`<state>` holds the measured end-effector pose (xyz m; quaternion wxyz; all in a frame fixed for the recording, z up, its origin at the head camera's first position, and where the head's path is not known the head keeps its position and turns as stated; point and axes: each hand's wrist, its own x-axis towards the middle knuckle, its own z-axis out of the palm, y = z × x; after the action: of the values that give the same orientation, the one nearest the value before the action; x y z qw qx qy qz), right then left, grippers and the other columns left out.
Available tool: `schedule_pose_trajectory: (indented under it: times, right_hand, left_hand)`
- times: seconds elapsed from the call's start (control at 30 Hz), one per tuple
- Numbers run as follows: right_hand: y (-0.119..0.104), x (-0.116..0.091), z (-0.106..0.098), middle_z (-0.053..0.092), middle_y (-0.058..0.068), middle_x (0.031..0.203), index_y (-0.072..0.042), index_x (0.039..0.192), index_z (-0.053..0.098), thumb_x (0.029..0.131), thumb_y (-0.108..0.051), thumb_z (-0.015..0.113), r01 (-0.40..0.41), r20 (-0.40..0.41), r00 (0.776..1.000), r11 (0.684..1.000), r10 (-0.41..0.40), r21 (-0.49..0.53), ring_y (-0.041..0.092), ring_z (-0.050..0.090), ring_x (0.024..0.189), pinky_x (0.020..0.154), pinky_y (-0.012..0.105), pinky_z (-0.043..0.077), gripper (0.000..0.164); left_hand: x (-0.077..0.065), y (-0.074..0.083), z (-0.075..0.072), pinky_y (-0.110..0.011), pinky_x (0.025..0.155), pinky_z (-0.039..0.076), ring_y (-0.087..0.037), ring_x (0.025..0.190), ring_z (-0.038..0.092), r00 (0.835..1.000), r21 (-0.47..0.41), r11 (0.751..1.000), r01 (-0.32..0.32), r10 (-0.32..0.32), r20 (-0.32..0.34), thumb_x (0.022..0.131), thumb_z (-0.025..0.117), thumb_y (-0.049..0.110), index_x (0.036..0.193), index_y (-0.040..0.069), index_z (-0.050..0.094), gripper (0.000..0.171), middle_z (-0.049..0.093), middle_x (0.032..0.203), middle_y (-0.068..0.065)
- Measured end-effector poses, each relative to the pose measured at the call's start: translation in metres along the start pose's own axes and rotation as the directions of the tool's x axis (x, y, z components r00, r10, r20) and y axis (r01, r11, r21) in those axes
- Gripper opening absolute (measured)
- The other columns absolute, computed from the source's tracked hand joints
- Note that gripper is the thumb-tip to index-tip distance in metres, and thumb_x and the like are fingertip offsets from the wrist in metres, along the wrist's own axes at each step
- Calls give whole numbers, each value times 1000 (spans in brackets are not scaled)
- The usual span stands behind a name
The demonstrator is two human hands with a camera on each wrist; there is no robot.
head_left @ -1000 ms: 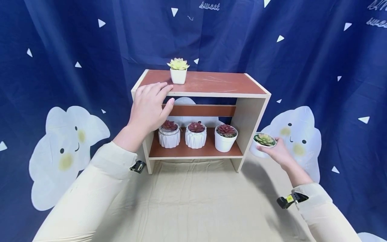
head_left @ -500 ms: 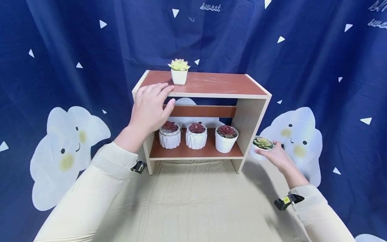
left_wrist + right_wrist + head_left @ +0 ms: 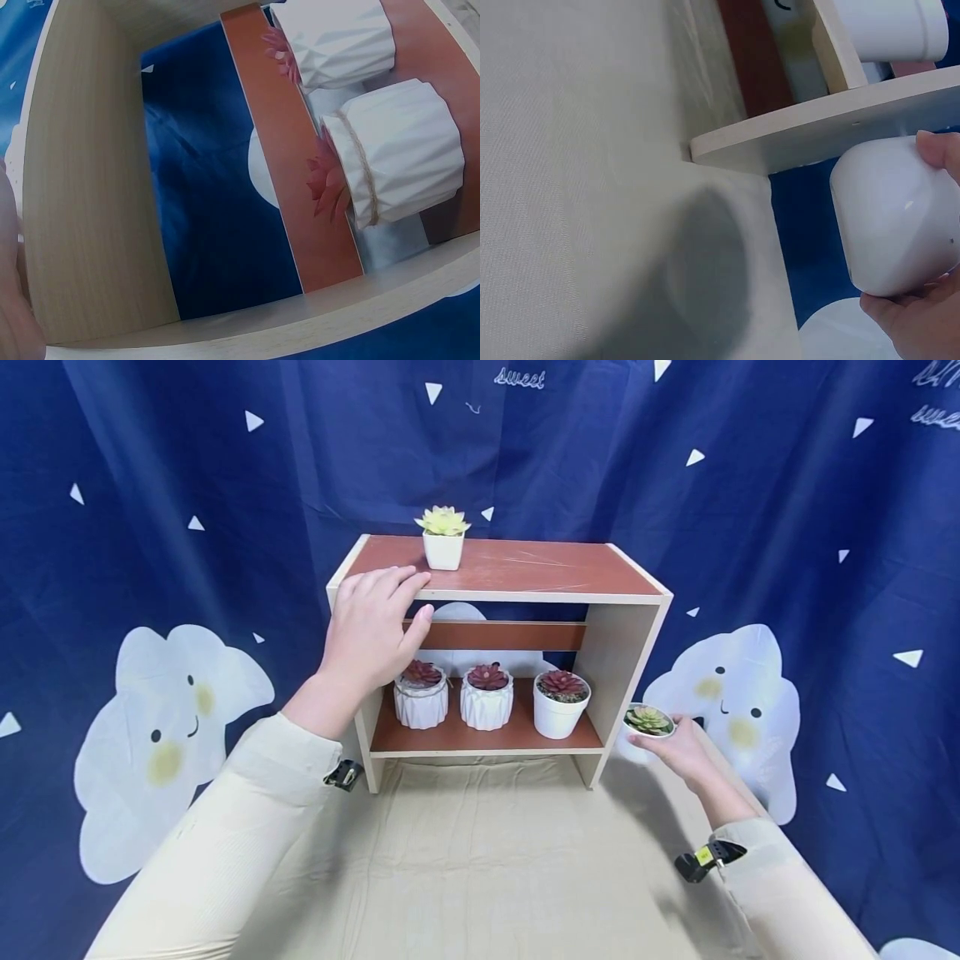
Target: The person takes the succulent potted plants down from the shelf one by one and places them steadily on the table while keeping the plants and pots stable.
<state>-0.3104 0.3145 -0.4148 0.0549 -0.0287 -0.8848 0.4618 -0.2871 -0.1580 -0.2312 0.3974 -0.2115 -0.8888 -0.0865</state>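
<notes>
My left hand (image 3: 371, 631) rests on the top left front edge of a small two-level shelf (image 3: 626, 652), fingers over the red-brown top and thumb in front. Close to its fingertips stands a small square white pot (image 3: 443, 552) with a yellow-green succulent. Right of the shelf, my right hand (image 3: 686, 752) grips a round white pot (image 3: 900, 217) holding a green succulent (image 3: 649, 719). In the right wrist view that pot is beside the shelf's side panel (image 3: 795, 139), with thumb and fingers on opposite sides of it.
On the lower board stand two faceted white pots (image 3: 422, 706) (image 3: 487, 706) and a smooth white pot (image 3: 556, 717), all with dark red succulents. A beige cloth (image 3: 480, 860) covers the surface in front. Behind hangs a blue curtain (image 3: 570, 452) with cloud prints.
My right hand and the pot it holds have moved slightly left and down, beside the shelf's right side. The left hand has stayed in place on the shelf.
</notes>
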Motion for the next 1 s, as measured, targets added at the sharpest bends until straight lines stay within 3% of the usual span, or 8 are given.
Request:
schedule_pose_trajectory:
  times: [0.3,0.4,0.7,1.0]
  right_hand:
    - [7,2,6,37,31,132,16,136,29,86,-26,77,45,-13,999,999,-45,29,32,45,115,89,28,38,81]
    - [11,5,9,39,28,129,14,133,32,85,-26,78,50,-11,999,998,-49,32,29,46,112,87,26,39,78]
    - [16,7,19,34,33,135,15,139,19,85,-26,78,-26,21,999,997,24,72,39,41,122,105,45,35,90]
    - [25,9,26,34,35,133,16,138,17,84,-23,77,-56,21,998,995,55,82,41,41,122,109,49,33,90]
  left_hand:
    - [0,0,0,-50,109,31,-32,133,48,1000,-1,1000,-1,1,-8,101,44,40,140,13,59,51,56,143,-9]
    - [0,0,0,-50,109,31,-32,133,48,1000,2,1000,4,-4,-6,100,44,40,140,13,59,50,56,144,-9]
    - [-1,-1,-1,-50,109,31,-32,133,48,1000,7,1000,12,-12,-2,100,45,40,140,13,59,50,56,144,-9]
    - [-1,-1,-1,-50,109,30,-32,134,47,1000,3,1000,15,-15,0,100,44,41,140,13,59,50,56,144,-9]
